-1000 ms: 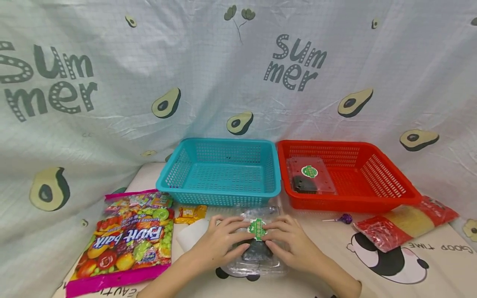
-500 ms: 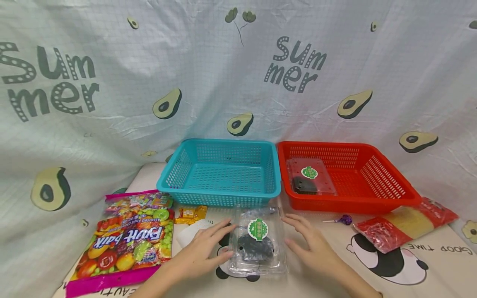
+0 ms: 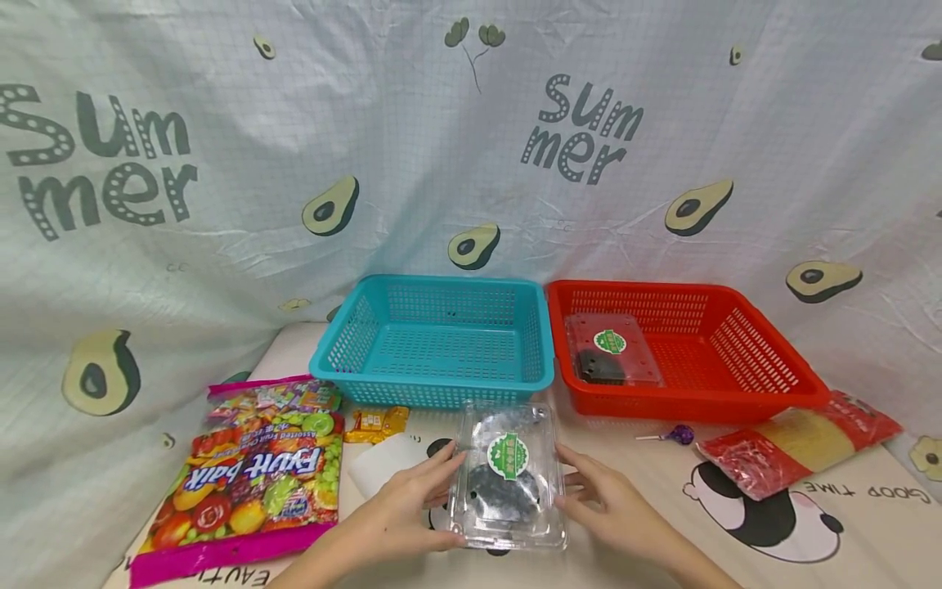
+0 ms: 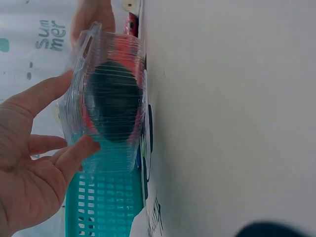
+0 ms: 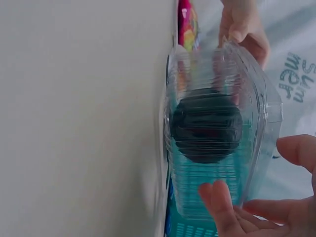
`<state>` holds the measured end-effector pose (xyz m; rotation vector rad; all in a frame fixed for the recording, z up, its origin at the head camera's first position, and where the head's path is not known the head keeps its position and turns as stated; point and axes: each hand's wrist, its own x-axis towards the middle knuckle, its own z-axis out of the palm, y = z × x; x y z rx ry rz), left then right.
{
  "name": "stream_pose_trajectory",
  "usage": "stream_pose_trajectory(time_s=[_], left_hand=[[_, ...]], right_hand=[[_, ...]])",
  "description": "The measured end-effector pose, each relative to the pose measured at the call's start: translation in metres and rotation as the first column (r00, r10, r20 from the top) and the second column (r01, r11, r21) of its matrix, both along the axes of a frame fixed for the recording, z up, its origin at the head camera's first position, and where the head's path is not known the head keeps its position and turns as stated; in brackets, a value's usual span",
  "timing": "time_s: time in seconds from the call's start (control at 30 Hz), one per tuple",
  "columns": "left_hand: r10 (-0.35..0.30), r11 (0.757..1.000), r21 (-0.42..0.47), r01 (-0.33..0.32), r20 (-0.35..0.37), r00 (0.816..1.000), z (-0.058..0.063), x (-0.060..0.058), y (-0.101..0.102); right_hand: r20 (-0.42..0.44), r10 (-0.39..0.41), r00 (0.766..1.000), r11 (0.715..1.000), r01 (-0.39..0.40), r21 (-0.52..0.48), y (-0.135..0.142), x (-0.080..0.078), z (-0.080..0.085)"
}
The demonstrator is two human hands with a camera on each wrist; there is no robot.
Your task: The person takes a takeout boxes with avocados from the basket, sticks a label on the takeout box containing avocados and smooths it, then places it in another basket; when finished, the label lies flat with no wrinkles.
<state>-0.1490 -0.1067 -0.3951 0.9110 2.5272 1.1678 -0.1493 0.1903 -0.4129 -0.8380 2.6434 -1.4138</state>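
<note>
A clear plastic clamshell box (image 3: 506, 519) with a round green label (image 3: 508, 456) stands before me. Inside is a dark, rounded thing (image 4: 113, 101), its kind unclear. My left hand (image 3: 405, 511) holds the box's left side, thumb at the near corner and fingers along the wall. On the opposite side, my right hand (image 3: 611, 499) grips the edge between thumb and fingers. Both wrist views show fingertips at the ribbed wall and rim. Whether the base is off the table is hard to tell.
Behind the box stand a blue basket (image 3: 434, 393) and a red basket (image 3: 706, 405); the red one contains a similar box (image 3: 640, 343). Around lie a fruit candy bag (image 3: 257, 474), an orange packet (image 3: 377, 424), white paper (image 3: 379, 466), a lollipop (image 3: 680, 434) and a red-and-yellow bag (image 3: 802, 446).
Both hands have left the top of the lid, moved apart, then closed in on the box's sides. The box has shifted slightly and its lid reflections differ.
</note>
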Motion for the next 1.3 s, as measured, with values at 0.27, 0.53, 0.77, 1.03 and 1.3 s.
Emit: stream_pose_trajectory(time_s=[0.27, 0.53, 0.77, 1.03, 1.3], left_hand=[[0.007, 0.995, 0.102, 0.003, -0.094, 0.996, 0.01, 0.011, 0.003], [0.032, 0.974, 0.216, 0.07, -0.432, 0.901, 0.024, 0.015, 0.013], [0.048, 0.966, 0.24, 0.093, -0.524, 0.851, 0.044, 0.011, 0.03], [0.013, 0.973, 0.189, 0.13, -0.611, 0.792, 0.066, 0.004, 0.057], [-0.08, 0.968, 0.111, 0.226, -0.715, 0.695, 0.074, -0.038, 0.107]], right_hand=[[-0.007, -0.017, 1.0, 0.997, 0.017, -0.074, -0.002, 0.012, 0.01], [-0.051, -0.122, 0.991, 0.985, 0.115, -0.126, -0.005, 0.022, 0.039], [-0.262, -0.159, 0.952, 0.985, 0.136, -0.103, 0.003, 0.022, 0.05], [-0.326, -0.305, 0.895, 0.952, 0.299, -0.068, 0.023, 0.024, 0.075], [-0.346, -0.404, 0.846, 0.913, 0.396, -0.099, 0.06, 0.001, 0.092]])
